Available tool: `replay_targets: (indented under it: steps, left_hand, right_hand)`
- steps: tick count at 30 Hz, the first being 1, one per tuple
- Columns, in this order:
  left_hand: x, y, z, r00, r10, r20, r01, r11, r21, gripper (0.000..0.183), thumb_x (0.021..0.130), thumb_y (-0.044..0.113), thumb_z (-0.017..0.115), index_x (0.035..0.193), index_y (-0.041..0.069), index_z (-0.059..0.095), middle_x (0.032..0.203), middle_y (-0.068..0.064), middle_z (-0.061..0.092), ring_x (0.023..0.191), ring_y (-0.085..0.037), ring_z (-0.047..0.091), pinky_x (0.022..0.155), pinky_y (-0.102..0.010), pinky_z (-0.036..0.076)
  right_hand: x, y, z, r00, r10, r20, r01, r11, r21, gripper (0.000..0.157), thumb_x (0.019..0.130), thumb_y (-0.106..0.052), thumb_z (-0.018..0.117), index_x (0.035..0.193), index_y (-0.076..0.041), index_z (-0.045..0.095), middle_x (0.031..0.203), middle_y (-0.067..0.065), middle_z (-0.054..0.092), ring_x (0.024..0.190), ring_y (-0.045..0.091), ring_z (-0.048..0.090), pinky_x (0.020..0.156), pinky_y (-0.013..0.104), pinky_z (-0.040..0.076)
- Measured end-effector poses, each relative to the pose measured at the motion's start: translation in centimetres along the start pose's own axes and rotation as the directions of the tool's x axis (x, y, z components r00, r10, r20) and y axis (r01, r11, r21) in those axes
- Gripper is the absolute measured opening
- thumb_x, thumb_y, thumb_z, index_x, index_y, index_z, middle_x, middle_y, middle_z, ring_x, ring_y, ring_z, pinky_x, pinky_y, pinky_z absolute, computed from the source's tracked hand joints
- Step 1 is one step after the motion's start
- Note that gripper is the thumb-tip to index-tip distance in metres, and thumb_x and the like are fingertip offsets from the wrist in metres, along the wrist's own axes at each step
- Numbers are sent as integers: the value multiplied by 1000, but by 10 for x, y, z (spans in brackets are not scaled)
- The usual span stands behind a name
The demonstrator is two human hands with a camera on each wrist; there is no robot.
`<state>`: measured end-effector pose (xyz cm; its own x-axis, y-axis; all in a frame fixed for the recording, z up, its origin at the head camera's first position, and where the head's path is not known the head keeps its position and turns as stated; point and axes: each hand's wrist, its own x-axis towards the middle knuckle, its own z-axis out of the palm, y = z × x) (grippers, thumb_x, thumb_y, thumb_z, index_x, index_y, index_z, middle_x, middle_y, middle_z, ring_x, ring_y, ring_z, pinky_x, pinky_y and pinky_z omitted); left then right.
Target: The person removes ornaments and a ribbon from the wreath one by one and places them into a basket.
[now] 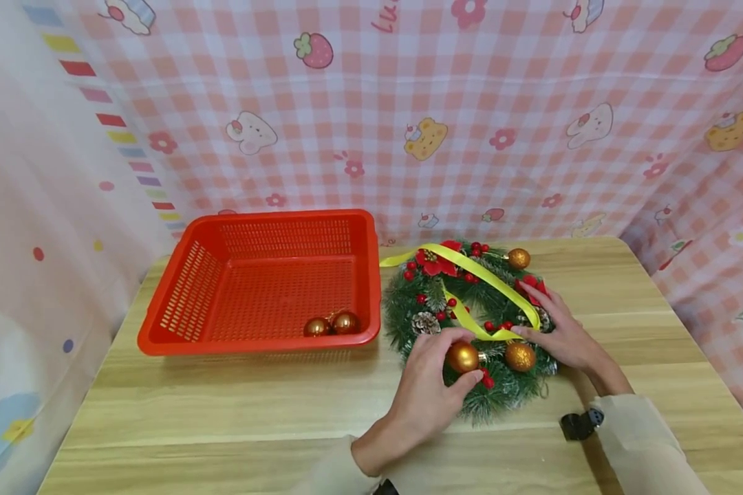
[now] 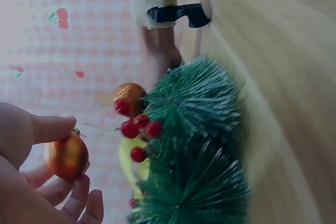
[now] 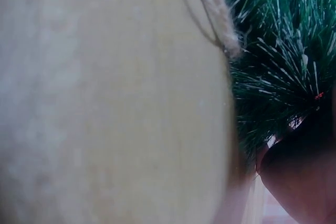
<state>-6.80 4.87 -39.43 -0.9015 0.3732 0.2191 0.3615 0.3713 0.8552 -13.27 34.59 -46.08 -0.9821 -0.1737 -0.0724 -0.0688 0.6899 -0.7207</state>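
My left hand (image 1: 430,388) pinches a shiny gold Christmas ball (image 1: 463,357) between thumb and fingers, over the near part of a green Christmas wreath (image 1: 495,395). In the left wrist view the ball (image 2: 68,156) shows its small cap and a thin wire loop, beside red berries (image 2: 131,128). My right hand (image 1: 566,337) rests on the wreath's right side, fingers extended near a red poinsettia (image 1: 532,289) and the thumb by a yellow ribbon (image 1: 492,275). The ribbon lies looped across the wreath. Glittery gold balls (image 1: 520,357) and pinecones (image 1: 425,323) sit on the wreath.
A red plastic basket (image 1: 371,275) stands left of the wreath, with two gold-brown balls (image 1: 346,322) in its near right corner. Both are on a wooden table (image 1: 223,419). A pink checked curtain (image 1: 347,137) hangs behind.
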Motion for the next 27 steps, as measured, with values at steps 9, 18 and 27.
replay_targets:
  steps: [9, 18, 27]
  left_hand:
    - [3, -1, -30, 998, -24, -60, 21, 999, -41, 40, 87, 16, 77, 124, 20, 61, 113, 5, 66, 100, -14, 49, 81, -33, 47]
    - [5, -6, -65, 982, -82, -171, 77, 996, -37, 38, 86, 17, 77, 121, 22, 62, 101, 5, 64, 90, -14, 50, 74, -31, 42]
    - [7, -15, -99, 969, -118, -218, 110, 993, -49, 38, 86, 14, 77, 120, 18, 62, 102, -4, 60, 92, -18, 52, 73, -35, 52]
  right_hand:
    - [-1, -3, -2, 1000, -29, 1, 29, 1000, -11, 83, 93, -32, 69, 159, -28, 18, 163, 25, -1, 143, 58, 8, 91, 84, 20]
    - [0, -1, 1, 1000, -24, 2, 24, 1000, -17, 82, 94, -35, 67, 160, -29, 17, 162, 26, -2, 142, 58, 9, 91, 85, 19]
    - [0, 0, 2, 999, -37, -1, 37, 999, 0, 82, 94, -33, 68, 159, -27, 18, 162, 27, -2, 143, 58, 5, 93, 84, 18]
